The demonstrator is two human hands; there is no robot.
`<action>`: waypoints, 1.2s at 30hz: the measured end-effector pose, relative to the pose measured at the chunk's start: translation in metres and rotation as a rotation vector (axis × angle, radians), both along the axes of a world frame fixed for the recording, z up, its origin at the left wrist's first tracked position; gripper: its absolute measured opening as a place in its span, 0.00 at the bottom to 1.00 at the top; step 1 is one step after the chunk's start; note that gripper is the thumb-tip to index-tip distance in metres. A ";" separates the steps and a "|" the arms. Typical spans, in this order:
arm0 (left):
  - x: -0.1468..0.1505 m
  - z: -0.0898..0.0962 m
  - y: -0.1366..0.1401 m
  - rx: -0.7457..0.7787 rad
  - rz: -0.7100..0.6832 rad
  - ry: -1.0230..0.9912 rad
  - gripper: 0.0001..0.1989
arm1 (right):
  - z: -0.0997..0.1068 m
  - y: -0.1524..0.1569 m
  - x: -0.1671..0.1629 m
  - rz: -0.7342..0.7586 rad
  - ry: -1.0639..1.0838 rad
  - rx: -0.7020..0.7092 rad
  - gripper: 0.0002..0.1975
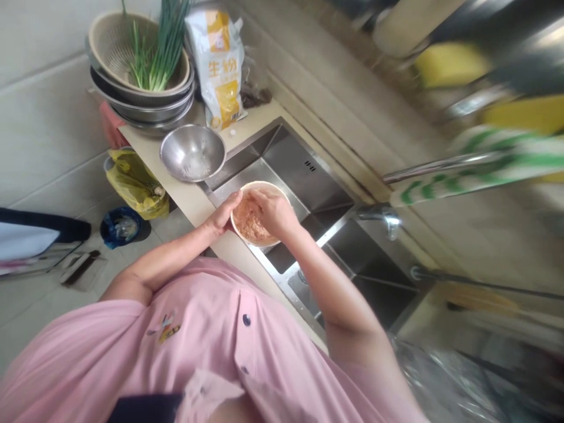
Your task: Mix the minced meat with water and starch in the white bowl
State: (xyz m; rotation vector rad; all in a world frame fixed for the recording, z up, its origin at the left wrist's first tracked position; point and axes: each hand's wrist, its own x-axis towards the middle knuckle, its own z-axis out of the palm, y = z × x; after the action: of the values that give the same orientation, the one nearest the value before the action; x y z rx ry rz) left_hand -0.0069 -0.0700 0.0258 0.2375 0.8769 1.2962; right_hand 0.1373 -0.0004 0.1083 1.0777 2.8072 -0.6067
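Observation:
My left hand (pixel 225 214) grips the left rim of a pale round bowl (pixel 235 225), thumb at the edge and fingers beneath it. Inside the bowl is a pinkish-brown mixture that looks like minced meat (pixel 250 226). My right hand (pixel 275 212) reaches into the bowl from the right, its fingers curled down into the meat, so the fingertips are hidden. The bowl is over the front edge of a steel sink (pixel 282 154). Just up and left of it, a shallow metal bowl (pixel 192 154) with wet-looking spots stands on the counter.
Stacked basins topped by a strainer (pixel 103 44) of green onions (pixel 161 59) stand behind, beside a white-and-yellow bag (pixel 220 70). A faucet (pixel 383 217) and a green-white striped cloth or wrap (pixel 476 161) are at right. A yellow bag (pixel 136 182) and blue-lined bin (pixel 118 226) are lower left.

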 end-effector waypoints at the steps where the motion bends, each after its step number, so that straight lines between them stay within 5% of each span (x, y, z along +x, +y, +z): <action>1: 0.000 0.001 0.001 -0.018 0.006 0.001 0.26 | -0.006 -0.002 -0.003 0.077 0.074 -0.031 0.17; 5: -0.004 0.003 0.000 -0.038 -0.017 -0.065 0.31 | -0.017 -0.004 0.009 0.359 0.131 -0.178 0.12; 9: -0.008 0.004 -0.005 -0.038 -0.022 -0.054 0.29 | -0.003 0.012 0.030 0.203 0.041 -0.117 0.14; 14: -0.002 0.007 -0.005 -0.058 0.001 0.017 0.26 | 0.006 0.017 0.009 -0.063 -0.090 -0.029 0.20; 18: 0.000 0.007 -0.003 -0.090 0.037 -0.033 0.29 | 0.004 0.001 -0.002 -0.165 -0.320 -0.192 0.18; 21: 0.000 0.005 -0.003 -0.100 0.008 -0.075 0.28 | 0.009 0.000 0.012 -0.033 -0.080 -0.302 0.17; 24: 0.000 0.005 -0.004 -0.071 -0.025 -0.055 0.27 | 0.012 0.012 0.027 -0.091 0.161 -0.181 0.18; 28: 0.002 0.007 -0.003 -0.027 -0.012 0.018 0.25 | 0.000 0.020 0.016 -0.214 0.040 -0.078 0.15; 34: 0.002 0.012 0.000 -0.086 0.016 -0.007 0.27 | -0.007 -0.006 0.010 0.209 0.207 -0.313 0.13; 36: -0.001 0.011 -0.001 -0.068 -0.002 -0.046 0.28 | -0.003 -0.002 0.024 0.222 0.253 -0.323 0.15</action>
State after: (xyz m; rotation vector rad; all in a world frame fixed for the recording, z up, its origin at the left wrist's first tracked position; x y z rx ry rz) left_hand -0.0078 -0.0712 0.0365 0.1542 0.8795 1.2629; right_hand 0.1613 -0.0029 0.1052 0.6615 2.8330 -1.1903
